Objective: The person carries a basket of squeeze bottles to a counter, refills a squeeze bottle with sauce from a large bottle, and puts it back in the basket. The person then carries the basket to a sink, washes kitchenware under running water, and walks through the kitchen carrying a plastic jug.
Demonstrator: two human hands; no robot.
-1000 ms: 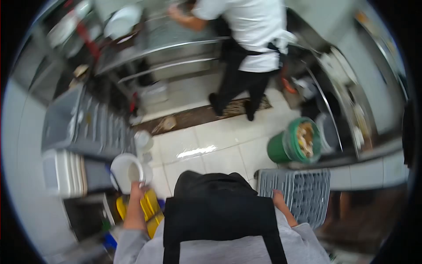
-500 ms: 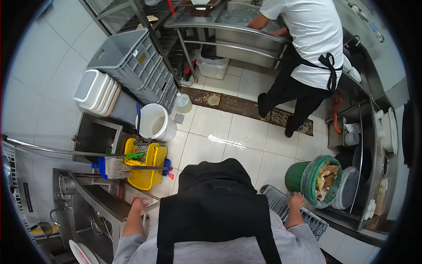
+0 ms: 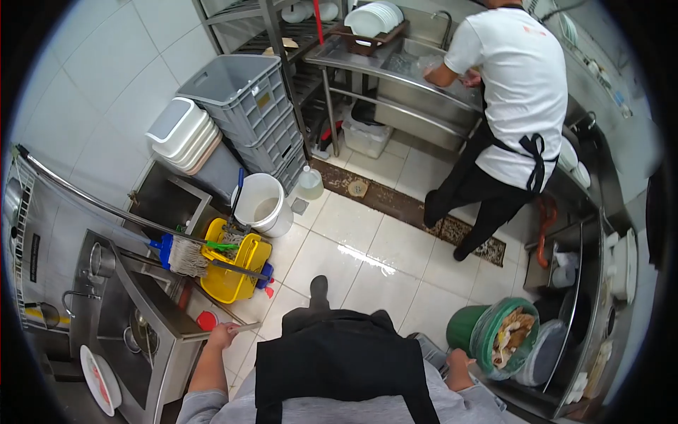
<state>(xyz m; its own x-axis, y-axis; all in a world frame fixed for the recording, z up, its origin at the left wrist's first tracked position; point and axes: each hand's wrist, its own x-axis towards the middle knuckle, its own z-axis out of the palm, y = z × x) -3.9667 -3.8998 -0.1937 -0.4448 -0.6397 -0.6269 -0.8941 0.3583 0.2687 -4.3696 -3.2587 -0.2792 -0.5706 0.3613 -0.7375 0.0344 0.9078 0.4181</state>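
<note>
My left hand [image 3: 222,336] hangs beside the steel sink unit, over a pale metal bar [image 3: 247,327]. Its fingers overlap the bar, and I cannot tell whether they touch or grip it. A red round lid or cap [image 3: 207,320] shows just beyond that hand. On the other side, my right hand [image 3: 459,359] is low with loosely bent fingers and nothing visible in it. Nearest to it stands a green bin [image 3: 467,328] with a clear liner and food scraps. A grey crate [image 3: 429,351] lies partly hidden beneath my right arm.
Left of the tiled floor [image 3: 374,290] stand a yellow mop bucket [image 3: 229,283], a mop head [image 3: 187,256], a white bucket [image 3: 275,222] and stacked grey crates [image 3: 240,92]. Ahead, a co-worker [image 3: 522,92] works at a sink [image 3: 417,109] beside racked plates [image 3: 374,20].
My view has tilted up, showing the plate rack and more of the co-worker. One of my feet now shows ahead. My right hand appears lower, beside the bin. The co-worker's hands have shifted at the sink.
</note>
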